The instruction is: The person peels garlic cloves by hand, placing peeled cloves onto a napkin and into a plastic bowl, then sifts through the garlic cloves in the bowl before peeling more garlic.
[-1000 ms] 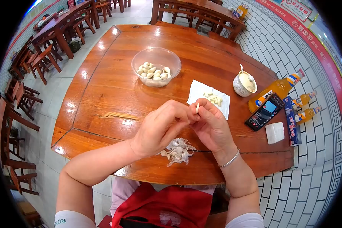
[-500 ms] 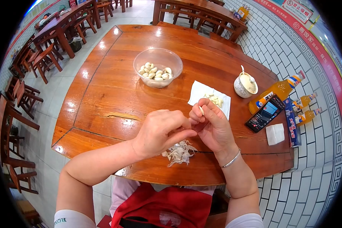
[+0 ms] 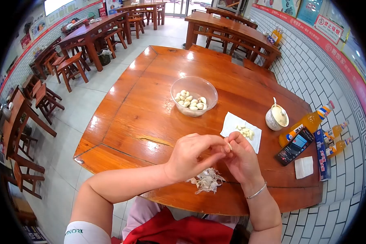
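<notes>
In a dining rm. w/ wooden stools and a white-tiled wall (image 3: 301,61), a person in red sits at a glossy wood table (image 3: 122,118). The right hand (image 3: 243,160), bracelet (image 3: 258,191) at the wrist, pinches a pale garlic clove (image 3: 230,147) btwn. thumb and fingers, near a white napkin (image 3: 228,122); the left hand (image 3: 197,156) has its fingertips at the clove, but whether they grip it can't be told. Papery skins (image 3: 208,181) lie below the hands, pale cloves (image 3: 246,132) on the napkin, others (image 3: 191,101) in a clear bowl (image 3: 208,87). Wallward: cup (image 3: 275,120) w/ spoon, phone (image 3: 295,146), orange bottles (image 3: 309,123), blue box (image 3: 322,158), folded tissue (image 3: 304,167)
</notes>
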Demonstrator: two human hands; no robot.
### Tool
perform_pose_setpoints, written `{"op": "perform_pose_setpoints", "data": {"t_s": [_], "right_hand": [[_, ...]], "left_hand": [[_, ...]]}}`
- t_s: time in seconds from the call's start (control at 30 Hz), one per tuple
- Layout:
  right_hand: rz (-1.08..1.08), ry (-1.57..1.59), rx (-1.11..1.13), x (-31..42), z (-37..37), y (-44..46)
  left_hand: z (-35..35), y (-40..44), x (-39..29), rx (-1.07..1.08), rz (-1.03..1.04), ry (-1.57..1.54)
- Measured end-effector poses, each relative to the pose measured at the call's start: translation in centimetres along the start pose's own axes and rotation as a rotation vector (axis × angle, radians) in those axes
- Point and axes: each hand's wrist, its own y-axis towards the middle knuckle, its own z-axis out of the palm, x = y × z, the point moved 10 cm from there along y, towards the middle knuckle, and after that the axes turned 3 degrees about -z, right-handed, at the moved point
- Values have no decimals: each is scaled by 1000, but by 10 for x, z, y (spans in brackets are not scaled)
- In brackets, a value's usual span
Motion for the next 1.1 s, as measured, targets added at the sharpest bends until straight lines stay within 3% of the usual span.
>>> {"op": "perform_pose_setpoints", "data": {"t_s": [0.3,0.53,0.77,0.87,1.1], "right_hand": [[27,-1,38,-7,5,-4],[31,-4,59,-5,9,-4],[-112,-292,-61,11,0,-4],[-149,-390,-112,15,0,-6],[-145,-421,-81,14,0,-5]], "left_hand": [[4,2,16,68,-135,-151],[8,3,20,140,-127,-201],[11,-3,45,113,-335,-286],[21,-12,63,128,-558,-544],[32,-16,68,180,-653,-808]]}}
